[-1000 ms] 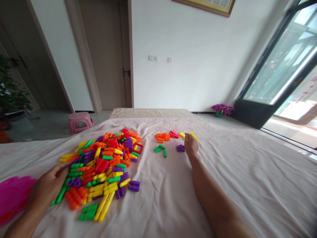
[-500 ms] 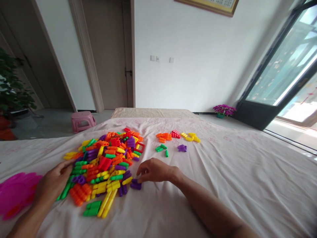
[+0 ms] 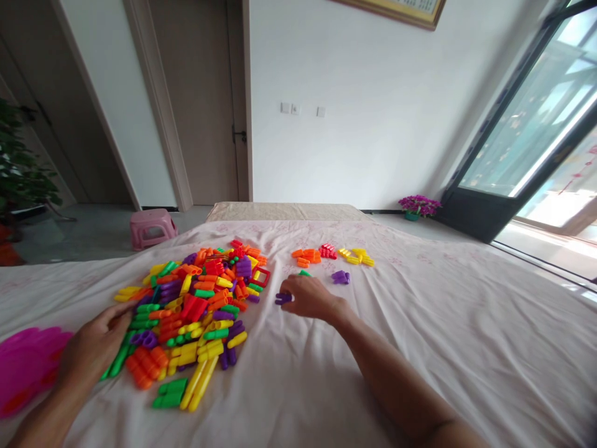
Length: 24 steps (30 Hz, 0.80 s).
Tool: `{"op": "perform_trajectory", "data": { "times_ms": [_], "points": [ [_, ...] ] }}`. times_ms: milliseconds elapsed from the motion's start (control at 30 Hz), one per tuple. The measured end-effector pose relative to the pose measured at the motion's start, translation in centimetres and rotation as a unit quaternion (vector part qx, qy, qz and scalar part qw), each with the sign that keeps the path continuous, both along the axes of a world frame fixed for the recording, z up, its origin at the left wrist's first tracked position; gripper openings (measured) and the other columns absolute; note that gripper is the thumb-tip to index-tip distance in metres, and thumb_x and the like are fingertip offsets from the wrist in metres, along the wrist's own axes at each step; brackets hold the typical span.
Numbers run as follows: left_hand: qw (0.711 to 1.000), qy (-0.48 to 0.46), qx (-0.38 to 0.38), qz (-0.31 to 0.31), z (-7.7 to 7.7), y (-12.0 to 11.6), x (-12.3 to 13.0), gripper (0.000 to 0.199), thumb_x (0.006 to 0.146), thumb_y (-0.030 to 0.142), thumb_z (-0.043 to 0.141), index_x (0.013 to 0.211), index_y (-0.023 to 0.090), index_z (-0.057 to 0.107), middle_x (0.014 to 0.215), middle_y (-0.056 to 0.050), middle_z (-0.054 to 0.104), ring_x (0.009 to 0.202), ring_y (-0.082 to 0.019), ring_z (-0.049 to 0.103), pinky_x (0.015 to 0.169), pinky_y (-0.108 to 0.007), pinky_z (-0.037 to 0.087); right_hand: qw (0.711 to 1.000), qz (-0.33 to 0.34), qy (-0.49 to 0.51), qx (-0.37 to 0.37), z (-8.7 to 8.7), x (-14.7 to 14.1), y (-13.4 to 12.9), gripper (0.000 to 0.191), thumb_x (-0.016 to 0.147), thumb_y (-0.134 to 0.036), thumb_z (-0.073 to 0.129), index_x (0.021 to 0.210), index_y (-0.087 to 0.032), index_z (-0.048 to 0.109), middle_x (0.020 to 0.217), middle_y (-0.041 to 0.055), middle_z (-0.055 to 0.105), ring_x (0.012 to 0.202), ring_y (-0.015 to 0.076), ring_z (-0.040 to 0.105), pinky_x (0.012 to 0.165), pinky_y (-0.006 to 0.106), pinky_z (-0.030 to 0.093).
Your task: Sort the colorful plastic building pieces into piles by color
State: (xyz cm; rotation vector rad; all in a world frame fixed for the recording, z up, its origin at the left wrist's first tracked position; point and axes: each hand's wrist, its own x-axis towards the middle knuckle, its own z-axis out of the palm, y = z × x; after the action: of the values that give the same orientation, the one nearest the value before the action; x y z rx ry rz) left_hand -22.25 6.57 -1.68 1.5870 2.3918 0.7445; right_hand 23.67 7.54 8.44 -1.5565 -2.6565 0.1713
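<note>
My right hand point(image 3: 305, 297), head view: fingertips closed on a purple piece point(image 3: 283, 299), between the big pile point(image 3: 193, 305) and the small groups. Can't tell if the piece touches the cloth point(image 3: 443, 311). Green piece point(image 3: 304, 273) just beyond my knuckles, partly hidden.

My left hand point(image 3: 100, 339): fingers curled at the pile's left edge, near green pieces; can't tell if it grips anything. Pink scalloped item point(image 3: 30, 367) beside it, at the left picture edge.

Pile is mixed red, orange, yellow, green, purple. Red square frame point(image 3: 261, 277) at its right side, long yellow pieces point(image 3: 200, 386) and a green block point(image 3: 170, 394) at the near end.

Sorted by colour, farther out: orange group point(image 3: 306, 256), red group point(image 3: 328, 251) right next to it, yellow group point(image 3: 358, 256) further right, purple group point(image 3: 341, 277) nearer me. Pink stool point(image 3: 153, 229) on the floor, far left.
</note>
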Motion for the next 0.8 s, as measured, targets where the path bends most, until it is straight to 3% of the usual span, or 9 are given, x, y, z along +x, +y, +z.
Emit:
{"op": "perform_trajectory", "data": {
  "times_ms": [167,267,467,600,800],
  "points": [
    [0.999,-0.020,-0.018,0.017,0.5,0.0,0.3,0.060,0.091,0.062,0.039,0.129,0.026,0.068,0.102,-0.009,0.079,0.089,-0.029,0.072,0.071,-0.032,0.050,0.989,-0.138,-0.053,0.010,1.2,4.7,2.1,0.025,0.086,-0.030,0.066,0.107,-0.020,0.074,0.111,0.0088,0.073,0.098,0.0233,0.067,0.073,0.027,0.040],
    [0.999,-0.019,-0.027,0.020,0.5,0.1,0.2,0.061,0.091,0.064,0.039,0.131,0.027,0.068,0.108,-0.010,0.078,0.089,-0.029,0.072,0.072,-0.033,0.050,0.979,-0.190,-0.070,-0.005,1.2,7.1,2.7,0.024,0.086,-0.031,0.066,0.104,-0.019,0.077,0.107,0.0108,0.074,0.094,0.0240,0.067,0.072,0.028,0.040],
    [1.000,-0.020,-0.012,0.013,0.6,-0.1,0.4,0.059,0.091,0.062,0.040,0.128,0.026,0.069,0.104,-0.010,0.079,0.091,-0.030,0.072,0.071,-0.033,0.050,0.962,-0.257,-0.087,0.006,0.9,10.1,3.6,0.019,0.080,-0.016,0.069,0.096,-0.016,0.080,0.098,0.0142,0.075,0.090,0.0253,0.067,0.071,0.030,0.042],
    [0.999,-0.028,-0.009,0.016,0.7,-0.2,0.5,0.058,0.091,0.059,0.042,0.128,0.025,0.069,0.105,-0.010,0.079,0.091,-0.029,0.072,0.071,-0.031,0.050,0.973,-0.225,-0.025,0.044,0.7,8.9,3.7,0.026,0.084,-0.016,0.067,0.107,-0.019,0.078,0.108,0.0118,0.075,0.098,0.0244,0.067,0.076,0.029,0.043],
    [0.999,-0.041,-0.026,0.014,0.9,-0.2,0.6,0.058,0.092,0.058,0.040,0.130,0.025,0.067,0.110,-0.011,0.077,0.094,-0.029,0.071,0.075,-0.032,0.050,0.993,-0.069,0.095,0.020,-1.4,3.1,2.6,0.025,0.090,-0.016,0.057,0.106,-0.022,0.076,0.106,0.0063,0.075,0.096,0.0210,0.068,0.079,0.027,0.044]
  ]
}}
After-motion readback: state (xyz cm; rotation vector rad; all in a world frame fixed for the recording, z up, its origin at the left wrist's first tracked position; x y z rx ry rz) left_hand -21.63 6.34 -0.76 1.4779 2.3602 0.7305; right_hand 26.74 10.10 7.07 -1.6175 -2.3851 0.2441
